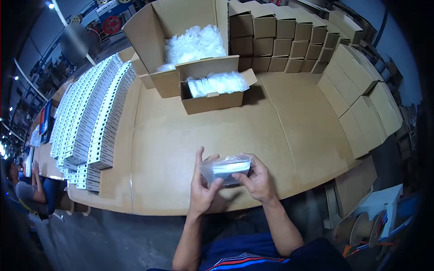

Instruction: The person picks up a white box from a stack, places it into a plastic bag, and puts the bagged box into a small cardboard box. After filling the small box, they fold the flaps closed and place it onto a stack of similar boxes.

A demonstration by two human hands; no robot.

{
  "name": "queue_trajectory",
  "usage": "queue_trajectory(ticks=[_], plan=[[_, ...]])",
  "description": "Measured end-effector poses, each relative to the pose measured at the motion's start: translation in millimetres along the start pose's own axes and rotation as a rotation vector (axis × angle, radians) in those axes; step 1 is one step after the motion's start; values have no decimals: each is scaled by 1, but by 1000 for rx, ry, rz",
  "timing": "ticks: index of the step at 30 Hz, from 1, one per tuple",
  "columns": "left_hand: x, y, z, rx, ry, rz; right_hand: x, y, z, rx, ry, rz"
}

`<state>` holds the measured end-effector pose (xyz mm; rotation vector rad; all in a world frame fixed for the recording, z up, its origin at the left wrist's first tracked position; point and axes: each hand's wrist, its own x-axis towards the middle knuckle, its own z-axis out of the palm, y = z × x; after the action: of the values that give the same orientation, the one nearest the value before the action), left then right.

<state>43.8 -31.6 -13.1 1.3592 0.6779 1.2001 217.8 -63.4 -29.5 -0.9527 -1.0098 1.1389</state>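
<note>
In front of me, over the near part of the table, is a clear plastic bag [230, 169] with something white and flat inside; the exact contents are hard to make out. My left hand [203, 187] grips its left end, thumb at the lower edge and one finger sticking up. My right hand [257, 181] is closed on the other end, its thumb pressed against the front. Beyond the hands stands an open small cardboard box [212, 105], with bubble-wrapped packs [218, 84] in it.
A larger open carton [144, 40] filled with bubble wrap [194, 45] stands behind. White labelled boxes [86, 113] are stacked at left, brown boxes [285, 29] at back right and right. A seated person [31, 187] is far left; a cable spool [364, 229] sits lower right.
</note>
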Motion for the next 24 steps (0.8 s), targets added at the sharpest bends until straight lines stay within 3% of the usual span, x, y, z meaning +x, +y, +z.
queue_trajectory(ticks=[1, 4, 5, 7, 10, 14, 19, 22, 24], plan=[[-2, 4, 4, -46, 47, -106, 0, 1, -3, -26, -15, -20], [-5, -7, -7, 51, -61, -188, 1, -1, -7, -107, -78, -55], [-8, -7, 0, -65, 58, -224, 3, -2, -7, -134, -104, -63], [-12, -21, -7, -60, 81, -242, 5, -10, -6, -158, -142, -70], [-11, -18, -8, -48, 179, -294, 4, -4, -18, -206, -99, -2], [-6, -12, -10, -33, 285, -312, 11, -18, -18, -44, 166, -201], [0, -4, 1, -86, 333, -323, 12, -28, -11, -516, -255, -250], [-2, -14, -4, -119, 352, -301, 10, -26, -10, -395, -181, -8], [-6, -24, -14, -113, 338, -289, 10, -27, -8, -462, -165, -40]])
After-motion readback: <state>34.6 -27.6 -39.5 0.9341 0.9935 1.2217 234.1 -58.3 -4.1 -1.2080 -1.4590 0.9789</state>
